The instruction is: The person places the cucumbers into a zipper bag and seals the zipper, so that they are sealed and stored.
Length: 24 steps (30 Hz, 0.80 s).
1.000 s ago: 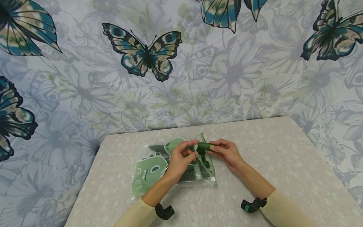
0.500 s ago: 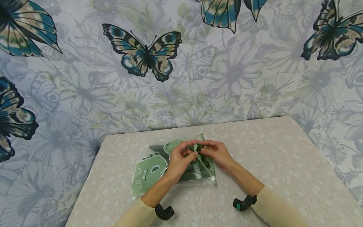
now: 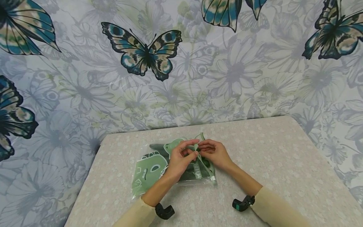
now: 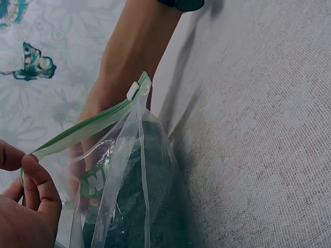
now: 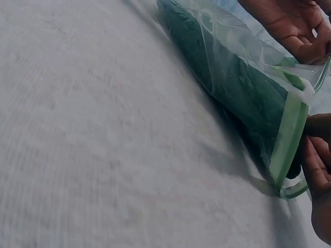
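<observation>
A clear zip bag (image 3: 150, 173) with a green cartoon dinosaur print lies on the table, its mouth to the right. Dark green cucumbers (image 5: 222, 77) show through the plastic, and one cucumber end (image 3: 206, 163) is visible at the mouth. My left hand (image 3: 180, 159) pinches the bag's green zip edge (image 4: 83, 129) between thumb and fingers, keeping it lifted. A white slider (image 4: 133, 91) sits near one end of this edge. My right hand (image 3: 216, 154) is at the mouth, bent fingers and thumb reaching in. Its fingertips are hidden, so I cannot tell whether they grip a cucumber.
The table (image 3: 272, 151) has a pale floral cover and meets a butterfly-patterned wall covering (image 3: 147, 104) at its far edge. Black wrist devices sit on the left wrist (image 3: 164, 212) and on the right wrist (image 3: 243, 203).
My right hand has moved left to the bag's mouth, pushing a cucumber inward; that cucumber, plainly visible a second ago, is now mostly hidden. The left hand keeps its pinch on the zip edge.
</observation>
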Available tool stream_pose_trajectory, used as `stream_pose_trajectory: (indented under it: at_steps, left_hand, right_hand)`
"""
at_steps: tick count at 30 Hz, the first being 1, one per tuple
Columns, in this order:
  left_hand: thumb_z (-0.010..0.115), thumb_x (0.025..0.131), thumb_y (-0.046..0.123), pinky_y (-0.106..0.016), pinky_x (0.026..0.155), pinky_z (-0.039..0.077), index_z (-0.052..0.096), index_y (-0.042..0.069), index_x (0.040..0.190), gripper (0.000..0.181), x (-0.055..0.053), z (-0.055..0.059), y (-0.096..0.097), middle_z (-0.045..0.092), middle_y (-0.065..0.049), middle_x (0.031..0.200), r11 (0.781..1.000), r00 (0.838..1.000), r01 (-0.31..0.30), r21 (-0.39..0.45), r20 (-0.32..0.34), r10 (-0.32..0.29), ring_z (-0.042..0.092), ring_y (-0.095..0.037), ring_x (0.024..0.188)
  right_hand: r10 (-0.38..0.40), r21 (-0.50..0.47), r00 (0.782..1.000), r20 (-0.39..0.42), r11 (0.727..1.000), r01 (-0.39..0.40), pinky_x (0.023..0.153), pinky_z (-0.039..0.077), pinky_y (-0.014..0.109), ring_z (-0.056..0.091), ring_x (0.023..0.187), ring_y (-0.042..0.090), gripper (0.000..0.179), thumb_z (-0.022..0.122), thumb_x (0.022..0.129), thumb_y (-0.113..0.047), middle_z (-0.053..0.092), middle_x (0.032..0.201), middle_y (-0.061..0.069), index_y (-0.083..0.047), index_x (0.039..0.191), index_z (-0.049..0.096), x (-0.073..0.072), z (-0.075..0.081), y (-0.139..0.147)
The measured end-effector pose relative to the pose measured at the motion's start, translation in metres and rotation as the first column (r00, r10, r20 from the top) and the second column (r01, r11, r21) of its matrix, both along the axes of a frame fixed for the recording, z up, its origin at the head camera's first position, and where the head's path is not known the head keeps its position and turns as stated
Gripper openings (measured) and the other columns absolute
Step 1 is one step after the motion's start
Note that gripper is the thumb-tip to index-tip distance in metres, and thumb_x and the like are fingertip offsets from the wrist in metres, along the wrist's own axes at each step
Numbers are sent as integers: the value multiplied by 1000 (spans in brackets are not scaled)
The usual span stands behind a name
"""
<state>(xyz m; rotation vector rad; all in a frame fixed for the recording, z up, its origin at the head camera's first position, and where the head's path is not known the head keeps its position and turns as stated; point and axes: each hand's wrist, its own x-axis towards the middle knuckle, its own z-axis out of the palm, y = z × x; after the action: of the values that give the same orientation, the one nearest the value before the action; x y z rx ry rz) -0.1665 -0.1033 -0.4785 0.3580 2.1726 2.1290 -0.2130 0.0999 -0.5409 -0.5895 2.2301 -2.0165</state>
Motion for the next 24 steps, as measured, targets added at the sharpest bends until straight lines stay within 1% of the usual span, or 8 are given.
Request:
stream_pose_trajectory:
  at_steps: [3, 7, 12, 14, 16, 20, 21, 24]
  left_hand:
    - [72, 96, 0, -22, 72, 53, 70, 7, 140, 45, 0, 0, 1, 57, -22, 131, 1000, 1000, -1, 4, 2, 1, 66, -8, 76]
    - [73, 95, 1, -21, 69, 51, 70, 7, 140, 45, 0, 0, 1, 54, -28, 130, 1000, 1000, -4, -3, -1, 4, 66, -7, 75]
    - [72, 97, 2, -23, 74, 57, 71, 14, 141, 45, -1, 0, 3, 58, -29, 135, 999, 1000, 7, -33, 23, -7, 70, -7, 79]
    - [70, 99, 1, -25, 79, 61, 68, 13, 145, 48, -3, 0, 5, 62, -30, 136, 998, 999, 33, -51, 39, -31, 74, -11, 85]
    - [66, 100, -2, -29, 83, 65, 64, 11, 149, 51, -5, -2, 8, 66, -34, 133, 995, 996, 72, -68, 53, -69, 79, -22, 93]
    - [59, 104, -1, -33, 88, 66, 55, 11, 156, 53, -11, -3, 19, 71, -36, 127, 976, 987, 155, -150, 66, -146, 79, -39, 103]
    - [58, 105, 0, -33, 88, 66, 55, 12, 157, 53, -13, -3, 22, 72, -35, 126, 970, 985, 169, -176, 67, -159, 79, -41, 103]
    - [54, 108, 3, -34, 87, 66, 52, 11, 160, 52, -14, -3, 30, 71, -29, 136, 946, 981, 192, -260, 58, -183, 79, -38, 106]
  right_hand:
    - [12, 4, 1000, 11, 1000, -12, 91, 63, 23, 78, 112, 31, 36, 78, 98, -5, 74, 131, 25, 1, 133, 70, 2, 2, 5]
    - [20, 61, 1000, 6, 998, -21, 92, 63, 24, 78, 114, 32, 39, 77, 99, -9, 70, 138, 26, 2, 136, 68, 7, 10, 26]
    - [6, 143, 999, -39, 990, 0, 91, 61, 22, 79, 108, 23, 34, 76, 100, -10, 75, 129, 25, 2, 132, 71, 14, 14, 59]
    - [6, 168, 999, -50, 986, 3, 89, 62, 22, 79, 105, 18, 32, 75, 101, -10, 76, 125, 24, 2, 130, 72, 19, 15, 70]
    - [15, 193, 998, -61, 981, -3, 87, 62, 23, 79, 103, 15, 30, 74, 102, -12, 77, 123, 23, 2, 129, 72, 23, 15, 80]
    - [37, 239, 996, -79, 971, -17, 84, 62, 24, 79, 99, 20, 27, 72, 104, -14, 79, 118, 17, -1, 127, 74, 31, 16, 93]
    - [42, 244, 996, -78, 970, -21, 83, 62, 24, 79, 98, 22, 27, 72, 104, -14, 80, 116, 15, -1, 127, 74, 33, 17, 95]
    - [58, 259, 995, -77, 965, -36, 82, 63, 25, 79, 96, 23, 26, 73, 103, -15, 81, 112, 11, -2, 126, 75, 37, 19, 96]
